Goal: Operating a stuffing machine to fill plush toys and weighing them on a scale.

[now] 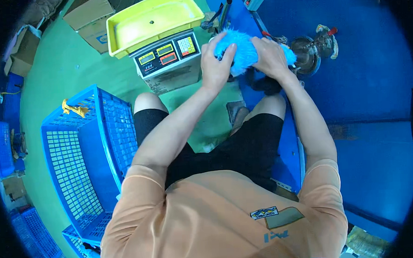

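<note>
Two hands (216, 67) (271, 57) partly hide the fluffy blue piece (242, 51).

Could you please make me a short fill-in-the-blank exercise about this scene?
1. The left hand and right hand hold a fluffy thing whose colour is ____.
2. The tray resting on the digital scale is coloured ____.
3. The large basket with a yellow strip on its rim stands at the person's ____ side.
4. The person's shorts are coloured ____.

Missing words: blue; yellow; left; black.
</note>
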`<action>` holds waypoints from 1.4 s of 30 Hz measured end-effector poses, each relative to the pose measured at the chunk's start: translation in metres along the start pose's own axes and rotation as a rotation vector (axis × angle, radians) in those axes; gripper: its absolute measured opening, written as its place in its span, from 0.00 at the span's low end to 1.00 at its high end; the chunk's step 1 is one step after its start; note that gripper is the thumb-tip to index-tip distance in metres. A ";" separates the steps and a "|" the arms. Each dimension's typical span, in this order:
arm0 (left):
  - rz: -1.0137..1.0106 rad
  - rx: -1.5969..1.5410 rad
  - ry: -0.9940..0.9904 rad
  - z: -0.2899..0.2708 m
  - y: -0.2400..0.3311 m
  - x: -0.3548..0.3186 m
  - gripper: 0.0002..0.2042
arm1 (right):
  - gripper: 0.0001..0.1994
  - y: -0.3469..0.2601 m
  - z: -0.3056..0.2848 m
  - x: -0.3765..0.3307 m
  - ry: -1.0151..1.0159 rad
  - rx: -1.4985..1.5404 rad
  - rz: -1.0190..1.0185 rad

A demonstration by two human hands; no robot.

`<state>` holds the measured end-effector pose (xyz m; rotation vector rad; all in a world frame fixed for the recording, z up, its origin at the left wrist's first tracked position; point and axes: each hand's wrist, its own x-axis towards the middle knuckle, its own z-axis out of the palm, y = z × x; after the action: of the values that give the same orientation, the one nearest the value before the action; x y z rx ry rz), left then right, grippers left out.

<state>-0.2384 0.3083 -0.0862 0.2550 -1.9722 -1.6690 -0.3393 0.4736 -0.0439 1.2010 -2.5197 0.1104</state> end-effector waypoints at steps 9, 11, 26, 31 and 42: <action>0.077 -0.021 -0.043 -0.012 -0.011 -0.005 0.25 | 0.17 -0.010 0.011 0.011 0.249 0.234 0.192; 0.104 0.070 -0.071 -0.014 -0.013 -0.004 0.25 | 0.18 -0.007 0.017 0.010 0.223 0.205 0.295; -0.178 -0.337 0.136 -0.055 0.008 -0.012 0.27 | 0.13 -0.074 0.013 0.034 0.253 0.178 0.270; -0.203 -0.500 0.276 -0.054 -0.022 -0.026 0.26 | 0.13 -0.086 0.020 0.042 0.379 0.251 0.102; -0.129 -0.428 0.084 -0.034 -0.003 -0.038 0.24 | 0.13 -0.069 0.019 0.039 0.427 0.175 0.047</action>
<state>-0.1900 0.2969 -0.0963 0.2893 -1.5181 -2.0761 -0.3142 0.3967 -0.0538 1.0470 -2.1945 0.5486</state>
